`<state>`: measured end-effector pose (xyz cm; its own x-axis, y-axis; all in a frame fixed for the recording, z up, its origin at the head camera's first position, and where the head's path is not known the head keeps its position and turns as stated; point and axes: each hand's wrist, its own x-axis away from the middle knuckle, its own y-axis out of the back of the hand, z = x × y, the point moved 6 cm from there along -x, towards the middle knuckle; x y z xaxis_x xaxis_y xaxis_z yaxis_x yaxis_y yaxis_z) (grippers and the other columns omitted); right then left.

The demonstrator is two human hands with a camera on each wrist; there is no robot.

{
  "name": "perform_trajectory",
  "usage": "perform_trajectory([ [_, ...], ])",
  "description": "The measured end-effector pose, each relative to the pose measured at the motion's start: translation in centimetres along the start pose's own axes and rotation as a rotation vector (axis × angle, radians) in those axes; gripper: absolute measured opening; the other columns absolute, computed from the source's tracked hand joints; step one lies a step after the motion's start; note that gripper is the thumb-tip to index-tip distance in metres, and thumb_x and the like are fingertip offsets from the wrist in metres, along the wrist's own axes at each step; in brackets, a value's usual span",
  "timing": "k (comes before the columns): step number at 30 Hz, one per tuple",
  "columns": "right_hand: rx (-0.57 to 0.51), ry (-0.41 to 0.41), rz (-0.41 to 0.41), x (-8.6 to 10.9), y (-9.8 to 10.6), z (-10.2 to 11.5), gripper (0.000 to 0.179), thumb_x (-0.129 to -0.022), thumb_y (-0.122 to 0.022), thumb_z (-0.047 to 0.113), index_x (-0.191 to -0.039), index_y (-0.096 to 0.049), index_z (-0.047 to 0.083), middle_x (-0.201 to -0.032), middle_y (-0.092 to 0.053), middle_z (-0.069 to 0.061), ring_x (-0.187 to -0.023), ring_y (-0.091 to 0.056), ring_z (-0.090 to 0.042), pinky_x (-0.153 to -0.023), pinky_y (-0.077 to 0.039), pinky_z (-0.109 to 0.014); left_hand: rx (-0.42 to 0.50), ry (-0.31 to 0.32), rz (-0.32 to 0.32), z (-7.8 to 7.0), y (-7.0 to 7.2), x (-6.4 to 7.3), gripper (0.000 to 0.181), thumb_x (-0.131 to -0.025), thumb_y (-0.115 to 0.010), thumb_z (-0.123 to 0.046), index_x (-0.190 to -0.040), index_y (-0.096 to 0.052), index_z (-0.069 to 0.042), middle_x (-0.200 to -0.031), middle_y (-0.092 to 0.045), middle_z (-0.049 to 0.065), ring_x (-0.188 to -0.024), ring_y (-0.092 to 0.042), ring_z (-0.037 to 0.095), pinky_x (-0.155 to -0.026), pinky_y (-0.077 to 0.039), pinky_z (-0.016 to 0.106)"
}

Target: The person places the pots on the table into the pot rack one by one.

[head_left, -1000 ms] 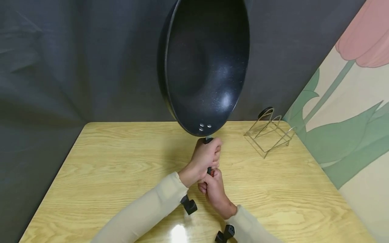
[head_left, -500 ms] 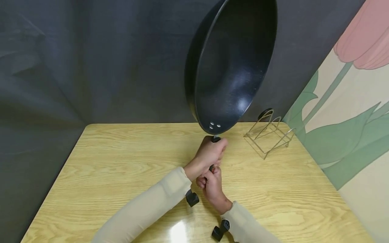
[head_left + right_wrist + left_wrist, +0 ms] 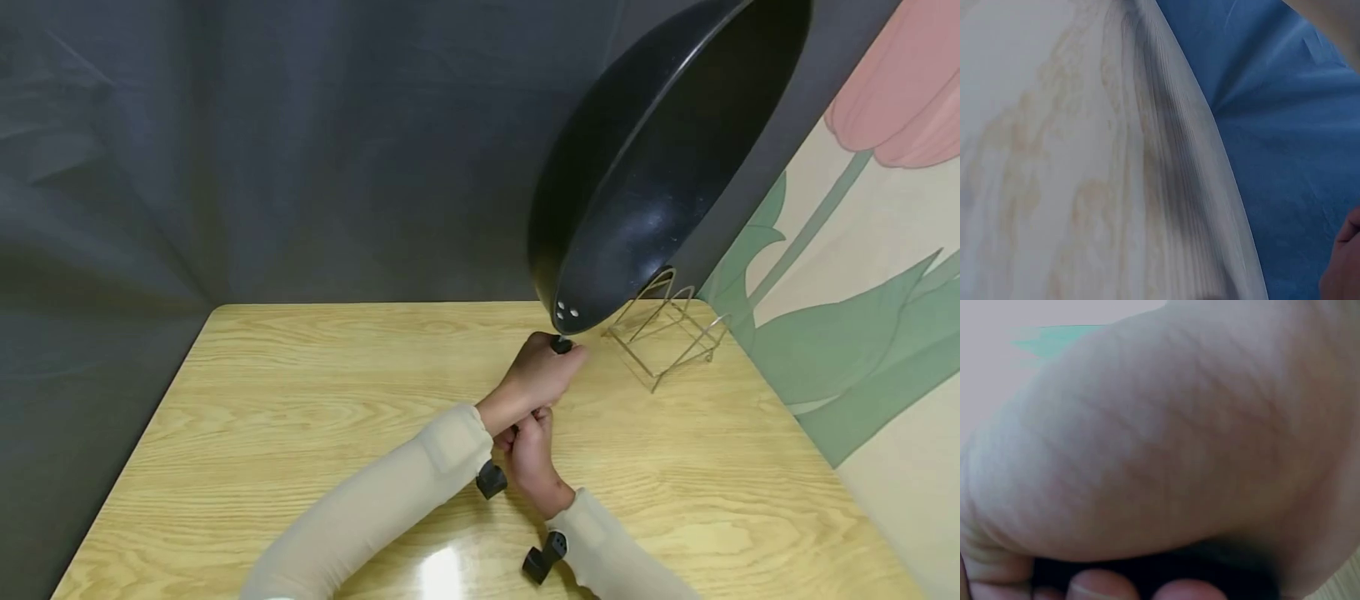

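A large black wok (image 3: 660, 183) is held up over the table's back edge, tilted to the right with its hollow side facing right. Three rivets show near its handle. My left hand (image 3: 536, 375) grips the black handle (image 3: 561, 344) just below the pan; in the left wrist view its fingertips (image 3: 1102, 584) curl round the dark handle under the palm. Below it, my right hand (image 3: 532, 458) holds the handle's lower end, partly hidden behind the left hand and wrist. Only the edge of a hand shows in the right wrist view.
A gold wire rack (image 3: 667, 333) stands at the table's back right, with the wok's lower rim overlapping it in the head view. The wooden table (image 3: 300, 400) meets a dark cloth backdrop (image 3: 337, 167) behind and a flower-painted wall (image 3: 847, 350) on the right.
The wok has swung to the right and tilted further, showing more of its outer side. My left hand has moved right and slightly up with it; the right hand has shifted only a little.
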<state>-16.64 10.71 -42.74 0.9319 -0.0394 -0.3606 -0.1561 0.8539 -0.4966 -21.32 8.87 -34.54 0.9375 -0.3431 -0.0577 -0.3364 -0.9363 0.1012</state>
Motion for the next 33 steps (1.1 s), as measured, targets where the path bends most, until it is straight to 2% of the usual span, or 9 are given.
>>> perform_trajectory([
  [3,0.029,-0.006,-0.043,0.0,0.4,0.1,0.039,-0.097,-0.04,-0.002,-0.061,-0.028,0.008,-0.048,-0.025,-0.001,-0.043,-0.016,-0.017,-0.042,-0.014,-0.032,-0.039,-0.008,0.017,0.1,-0.4,-0.3,0.051,-0.097,-0.057,-0.027,-0.051,-0.036,-0.019,-0.043,-0.032,-0.003,-0.036,-0.027,0.014,-0.04,-0.024,0.028],
  [11,0.049,-0.035,-0.086,0.2,1.2,0.1,0.044,-0.102,-0.04,0.004,-0.06,-0.03,0.011,-0.047,-0.029,0.003,-0.04,-0.018,-0.016,-0.04,-0.014,-0.033,-0.076,0.027,0.052,0.4,-1.1,-0.8,0.049,-0.096,-0.057,-0.025,-0.053,-0.033,-0.022,-0.044,-0.031,-0.005,-0.036,-0.026,0.011,-0.039,-0.024,0.028],
  [17,0.094,-0.094,-0.189,0.3,1.9,0.4,0.043,-0.097,-0.04,0.002,-0.057,-0.031,0.012,-0.046,-0.035,0.009,-0.038,-0.028,-0.006,-0.038,-0.021,-0.024,-0.078,0.041,0.104,0.5,-2.1,-1.3,0.049,-0.095,-0.059,-0.021,-0.055,-0.031,-0.022,-0.046,-0.028,-0.006,-0.038,-0.024,0.01,-0.04,-0.023,0.027],
  [21,0.129,-0.124,-0.268,0.4,2.7,0.6,0.041,-0.093,-0.039,0.001,-0.054,-0.032,0.014,-0.045,-0.036,0.011,-0.038,-0.03,-0.002,-0.04,-0.024,-0.02,-0.131,0.02,0.145,0.6,-3.1,-1.7,0.053,-0.098,-0.06,-0.019,-0.053,-0.031,-0.021,-0.045,-0.029,-0.006,-0.037,-0.025,0.01,-0.039,-0.024,0.026],
  [24,0.139,-0.142,-0.313,0.5,3.3,0.7,0.041,-0.092,-0.04,0.002,-0.054,-0.03,0.016,-0.044,-0.033,0.011,-0.038,-0.027,-0.002,-0.04,-0.022,-0.019,-0.165,0.022,0.168,0.5,-3.7,-2.0,0.055,-0.098,-0.061,-0.019,-0.051,-0.032,-0.021,-0.044,-0.03,-0.006,-0.036,-0.028,0.01,-0.039,-0.026,0.026],
  [29,0.141,-0.202,-0.345,0.5,3.7,0.5,0.039,-0.091,-0.041,0.007,-0.055,-0.029,0.018,-0.045,-0.028,0.01,-0.041,-0.023,-0.004,-0.043,-0.02,-0.02,-0.251,0.048,0.171,0.6,-4.2,-2.5,0.057,-0.098,-0.062,-0.021,-0.05,-0.032,-0.021,-0.043,-0.028,-0.006,-0.035,-0.026,0.01,-0.038,-0.026,0.026],
  [33,0.146,-0.242,-0.382,0.4,4.3,0.5,0.037,-0.088,-0.04,0.012,-0.054,-0.028,0.02,-0.045,-0.028,0.011,-0.041,-0.023,-0.003,-0.043,-0.022,-0.019,-0.317,0.046,0.179,0.6,-4.8,-3.1,0.057,-0.098,-0.061,-0.022,-0.05,-0.031,-0.021,-0.044,-0.025,-0.007,-0.036,-0.022,0.009,-0.038,-0.023,0.026],
])
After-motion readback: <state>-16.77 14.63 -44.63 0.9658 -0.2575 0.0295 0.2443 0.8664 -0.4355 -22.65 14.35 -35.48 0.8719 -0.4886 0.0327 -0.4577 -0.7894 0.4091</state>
